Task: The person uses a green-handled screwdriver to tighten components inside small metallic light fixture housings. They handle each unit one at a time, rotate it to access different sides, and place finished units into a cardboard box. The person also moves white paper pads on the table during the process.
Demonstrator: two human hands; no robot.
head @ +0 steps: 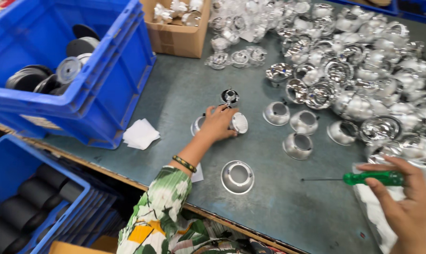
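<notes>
My left hand (217,124) reaches over the grey-green table and closes on a small silver lamp part with a white round cap (239,123). A shiny chrome reflector cup (230,96) stands just beyond my fingers. My right hand (408,202), at the lower right, holds a screwdriver with a green handle (373,178); its thin shaft points left. A silver ring-shaped reflector (237,177) lies on the table between the two hands. My left sleeve has a green floral print, and a beaded bracelet circles the wrist.
Several silver reflector cups (297,145) and a large heap of chrome ones (363,70) fill the right side. A blue crate (104,89) with dark discs sits at left, a cardboard box (177,33) behind, white paper (141,134) nearby, another blue crate (15,207) below.
</notes>
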